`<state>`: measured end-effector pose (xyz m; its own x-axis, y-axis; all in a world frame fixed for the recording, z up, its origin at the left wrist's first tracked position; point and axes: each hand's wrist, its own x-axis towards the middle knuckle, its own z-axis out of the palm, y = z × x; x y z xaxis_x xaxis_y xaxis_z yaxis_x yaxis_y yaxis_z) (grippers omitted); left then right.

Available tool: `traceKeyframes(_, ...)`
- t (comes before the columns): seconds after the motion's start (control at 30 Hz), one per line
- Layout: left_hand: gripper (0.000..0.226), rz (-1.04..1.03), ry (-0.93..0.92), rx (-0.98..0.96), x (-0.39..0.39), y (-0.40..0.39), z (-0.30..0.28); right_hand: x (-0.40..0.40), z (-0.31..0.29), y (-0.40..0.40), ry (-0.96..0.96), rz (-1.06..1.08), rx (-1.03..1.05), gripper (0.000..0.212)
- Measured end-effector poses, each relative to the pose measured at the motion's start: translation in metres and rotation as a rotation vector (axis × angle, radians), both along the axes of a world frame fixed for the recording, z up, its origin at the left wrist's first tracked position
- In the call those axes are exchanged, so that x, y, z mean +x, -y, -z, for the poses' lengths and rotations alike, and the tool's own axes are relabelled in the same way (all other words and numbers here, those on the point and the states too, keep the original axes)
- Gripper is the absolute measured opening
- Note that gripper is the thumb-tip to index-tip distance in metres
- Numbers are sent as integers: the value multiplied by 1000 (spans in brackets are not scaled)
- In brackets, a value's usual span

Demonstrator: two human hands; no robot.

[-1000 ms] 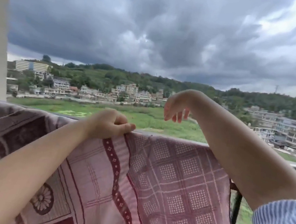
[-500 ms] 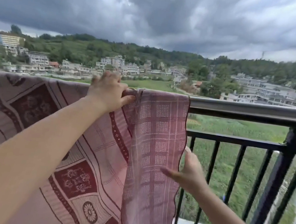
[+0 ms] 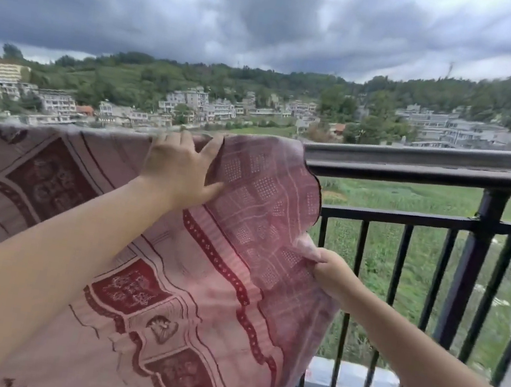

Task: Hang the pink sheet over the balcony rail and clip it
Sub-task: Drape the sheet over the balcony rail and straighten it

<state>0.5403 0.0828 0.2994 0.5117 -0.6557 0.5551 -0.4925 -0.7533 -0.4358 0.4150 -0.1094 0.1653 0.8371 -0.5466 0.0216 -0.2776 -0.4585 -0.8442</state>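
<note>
Head view, setting: an open balcony high above green fields, with pale multi-storey buildings (image 3: 191,104) and wooded hills beyond, under heavy grey cloud.
Railing: a dark metal balcony rail (image 3: 436,163) with a rounded top bar, a lower crossbar and thin upright bars; a pale concrete ledge (image 3: 351,381) runs along its foot.
Sheet: the pink woven sheet with dark red borders and square motifs (image 3: 206,286) is draped over the top bar on the left part of the railing, hanging down on the near side; its scalloped right edge ends where the bare rail begins.
Left hand (image 3: 181,170): laid on the sheet at the top bar, fingers spread and fairly straight, thumb out to the right.
Right hand (image 3: 333,272): lower down, fingers curled, gripping the sheet's right edge and drawing it away from the bars.
</note>
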Motion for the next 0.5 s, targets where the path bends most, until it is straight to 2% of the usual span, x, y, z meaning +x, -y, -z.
traceKeyframes(0.07, 103, -85, -75, 102, -7, 4, 3, -25, -43, 12, 45, -49, -95, 20)
traceKeyframes(0.13, 112, -133, -166, 73, -10, 12, 1, -48, -97, 18, 146, -24, -294, 14)
traceKeyframes(0.17, 105, -123, -183, 13, -11, 16, 0, -59, -123, 21, 196, 3, -455, 16)
traceKeyframes(0.2, 88, -83, -160, -61, -12, 20, -2, -69, -145, 24, 219, 25, -601, 21)
traceKeyframes(0.27, 33, 86, -11, -176, -15, 27, -4, -84, -182, 29, 201, 69, -863, 33)
traceKeyframes(0.33, 3, 198, 75, -237, -18, 29, -12, -88, -209, 38, 165, 147, -1085, 49)
traceKeyframes(0.4, 14, 229, 2, -322, -21, 34, -30, -81, -236, 56, 177, 262, -1266, 52)
traceKeyframes(0.5, 20, 324, -86, -644, -12, 57, -71, -56, -276, 87, 266, 471, -1428, 28)
